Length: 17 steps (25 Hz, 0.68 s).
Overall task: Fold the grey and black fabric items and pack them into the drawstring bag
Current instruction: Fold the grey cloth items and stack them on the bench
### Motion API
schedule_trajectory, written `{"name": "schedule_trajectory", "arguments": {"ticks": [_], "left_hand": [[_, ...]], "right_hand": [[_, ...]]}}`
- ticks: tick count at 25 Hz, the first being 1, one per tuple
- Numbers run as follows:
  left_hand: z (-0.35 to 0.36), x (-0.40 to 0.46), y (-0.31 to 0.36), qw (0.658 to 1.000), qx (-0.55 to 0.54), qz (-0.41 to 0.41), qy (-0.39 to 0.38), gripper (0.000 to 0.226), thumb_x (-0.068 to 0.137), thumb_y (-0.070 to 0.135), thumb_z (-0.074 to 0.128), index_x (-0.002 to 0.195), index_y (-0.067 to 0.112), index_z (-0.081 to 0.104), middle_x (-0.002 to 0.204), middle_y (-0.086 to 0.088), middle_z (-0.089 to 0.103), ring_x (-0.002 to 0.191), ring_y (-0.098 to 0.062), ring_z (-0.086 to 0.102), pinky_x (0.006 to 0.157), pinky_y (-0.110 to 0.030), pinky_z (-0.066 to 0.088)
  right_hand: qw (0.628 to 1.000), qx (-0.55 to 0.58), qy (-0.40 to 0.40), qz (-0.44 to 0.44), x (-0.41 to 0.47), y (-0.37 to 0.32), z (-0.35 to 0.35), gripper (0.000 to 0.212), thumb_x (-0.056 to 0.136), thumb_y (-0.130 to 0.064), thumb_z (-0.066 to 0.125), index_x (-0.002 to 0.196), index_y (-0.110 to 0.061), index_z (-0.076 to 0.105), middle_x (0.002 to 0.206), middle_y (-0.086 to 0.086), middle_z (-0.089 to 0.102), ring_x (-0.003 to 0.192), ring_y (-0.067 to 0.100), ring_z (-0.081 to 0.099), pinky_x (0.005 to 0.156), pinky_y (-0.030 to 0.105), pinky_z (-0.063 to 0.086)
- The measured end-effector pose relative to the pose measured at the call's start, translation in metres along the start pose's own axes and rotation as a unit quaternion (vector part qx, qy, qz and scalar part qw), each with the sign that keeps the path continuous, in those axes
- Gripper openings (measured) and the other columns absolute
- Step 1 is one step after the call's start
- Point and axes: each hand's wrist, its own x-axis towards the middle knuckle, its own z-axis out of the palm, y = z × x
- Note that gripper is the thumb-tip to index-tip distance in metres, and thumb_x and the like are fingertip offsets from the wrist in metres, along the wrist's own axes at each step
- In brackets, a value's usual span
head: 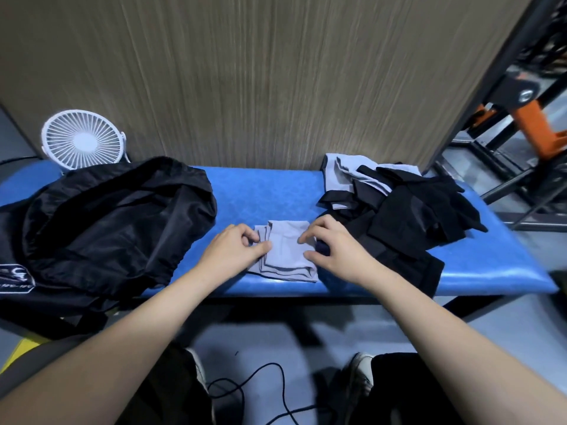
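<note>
Folded grey cloth (287,251) lies mid-bench between both hands; left hand (234,251) pinches its left edge, right hand (333,250) pinches its right. Drawstring bag (113,216) lies left, nearer left hand.

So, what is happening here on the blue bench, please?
A person is folding clothes on the blue bench. Both hands work on a small grey cloth at the front edge, already folded into a layered square: the left hand pinches its left side, and the right hand holds its right side with curled fingers. A pile of grey and black clothes waits at the right, not yet folded. The black drawstring bag lies at the left, and the grey cloth is not packed yet.
</note>
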Motion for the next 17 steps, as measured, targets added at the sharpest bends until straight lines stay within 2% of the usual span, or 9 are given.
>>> {"name": "schedule_trajectory", "arguments": {"ticks": [3, 7, 11, 14, 17], "left_hand": [[0.002, 0.003, 0.002, 0.998, -0.06, -0.022, -0.003, 0.034, 0.075, 0.051, 0.078, 0.082, 0.02, 0.065, 0.064, 0.01, 0.049, 0.063, -0.012, 0.047, 0.061, -0.03, 0.034], [0.005, 0.005, 0.003, 0.993, -0.11, -0.044, -0.009, 0.028, 0.078, 0.036, 0.082, 0.083, 0.013, 0.067, 0.062, 0.007, 0.052, 0.06, -0.013, 0.049, 0.064, -0.03, 0.037], [0.007, 0.006, 0.005, 0.982, -0.18, -0.062, -0.015, 0.018, 0.079, 0.019, 0.082, 0.083, 0.005, 0.07, 0.058, 0.005, 0.056, 0.06, -0.012, 0.051, 0.063, -0.025, 0.04], [0.007, 0.006, 0.006, 0.975, -0.211, -0.069, -0.014, 0.011, 0.08, 0.013, 0.079, 0.078, 0.007, 0.071, 0.056, 0.006, 0.058, 0.06, -0.012, 0.051, 0.067, -0.027, 0.042], [0.005, 0.005, 0.003, 0.976, -0.206, -0.068, -0.006, 0.01, 0.082, 0.012, 0.075, 0.075, 0.006, 0.07, 0.056, 0.005, 0.055, 0.059, -0.013, 0.045, 0.067, -0.028, 0.037]], "right_hand": [[1.0, -0.025, 0.008, 0.006, 0.0, -0.005, 0.008, 0.031, 0.085, -0.019, 0.072, 0.116, -0.019, 0.066, 0.126, 0.004, 0.043, 0.113, 0.025, 0.051, 0.101, 0.039, 0.045], [0.999, -0.02, -0.018, 0.041, 0.002, -0.01, 0.006, 0.037, 0.088, -0.022, 0.07, 0.123, -0.018, 0.059, 0.146, 0.009, 0.034, 0.13, 0.027, 0.046, 0.109, 0.037, 0.04], [0.998, -0.012, -0.036, 0.043, 0.0, -0.011, 0.001, 0.039, 0.09, -0.025, 0.07, 0.126, -0.017, 0.06, 0.135, 0.001, 0.042, 0.119, 0.02, 0.052, 0.105, 0.033, 0.042], [0.998, -0.003, -0.047, 0.05, -0.002, -0.012, -0.001, 0.04, 0.091, -0.028, 0.07, 0.129, -0.018, 0.06, 0.137, -0.002, 0.041, 0.122, 0.017, 0.049, 0.106, 0.029, 0.04], [0.997, -0.011, -0.053, 0.053, -0.002, -0.014, -0.002, 0.043, 0.092, -0.033, 0.069, 0.132, -0.021, 0.059, 0.142, -0.003, 0.039, 0.127, 0.017, 0.047, 0.108, 0.028, 0.038]]}}
